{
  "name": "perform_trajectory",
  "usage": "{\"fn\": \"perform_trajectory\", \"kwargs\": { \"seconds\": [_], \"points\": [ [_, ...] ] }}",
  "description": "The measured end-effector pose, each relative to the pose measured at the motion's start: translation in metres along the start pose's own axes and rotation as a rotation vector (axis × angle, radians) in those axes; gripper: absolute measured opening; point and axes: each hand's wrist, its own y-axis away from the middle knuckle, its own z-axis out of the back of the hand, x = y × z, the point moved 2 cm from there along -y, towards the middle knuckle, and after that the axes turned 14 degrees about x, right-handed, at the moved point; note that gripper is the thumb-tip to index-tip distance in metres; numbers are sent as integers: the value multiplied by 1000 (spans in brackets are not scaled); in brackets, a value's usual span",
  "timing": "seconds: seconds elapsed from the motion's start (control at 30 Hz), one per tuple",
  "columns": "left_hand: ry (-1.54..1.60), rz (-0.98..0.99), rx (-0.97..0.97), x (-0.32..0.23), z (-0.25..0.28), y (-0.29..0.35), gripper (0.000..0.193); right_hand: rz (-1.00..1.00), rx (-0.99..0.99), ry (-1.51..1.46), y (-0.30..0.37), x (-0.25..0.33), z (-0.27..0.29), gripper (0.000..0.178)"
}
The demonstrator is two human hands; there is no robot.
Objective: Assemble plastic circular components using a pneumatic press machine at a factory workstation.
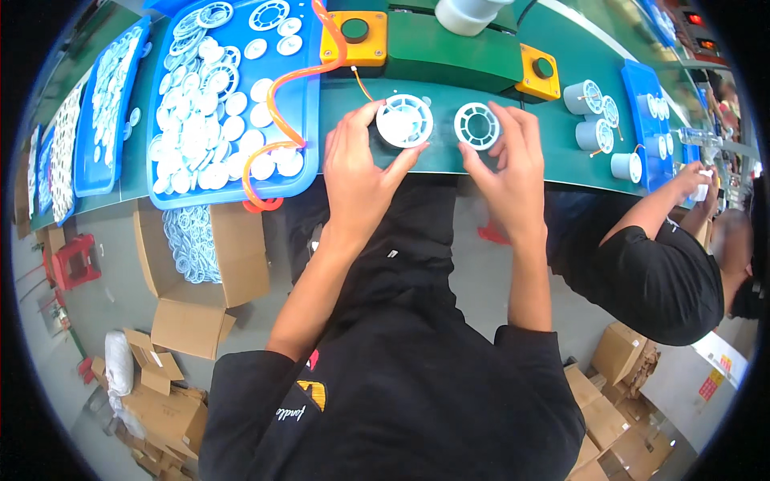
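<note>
Between the thumb and fingers of my left hand (350, 172) is a white round spool-like part (401, 124) with a slotted rim. A smooth white patch, perhaps a disc, covers part of its face. My right hand (517, 172) grips a smaller white slotted ring (460, 119) by its right and lower edge; its middle looks dark. The two parts are apart, side by side over the green bench (441, 156). Left of my left hand, a blue tray (309, 176) holds many loose white discs and slotted rings.
Behind my hands stands a green fixture (449, 64) between two yellow button boxes (330, 52) (528, 84). An orange coiled hose (277, 100) hangs over the tray. White cylinders (593, 135) stand at right, near a co-worker's arm (654, 208). An open carton (245, 256) is below.
</note>
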Motion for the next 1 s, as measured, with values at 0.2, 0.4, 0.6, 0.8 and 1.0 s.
{"fn": "perform_trajectory", "kwargs": {
  "seconds": [0.2,0.4,0.6,0.8,1.0],
  "points": [
    [54,-39,-23,6,-5,-1,67,344,-71,64,-26,57,-25,65],
    [35,-46,-53,5,-7,1,64,236,-110,-47,-29,53,-38,53],
    [18,-73,-67,6,-6,0,62,192,-123,-93,-31,52,-38,52],
    [12,-59,-61,3,-5,1,62,188,-110,-64,-31,55,-35,52],
    [-4,-52,-47,3,-8,2,65,181,-104,-67,-30,54,-34,52]
  ]
}}
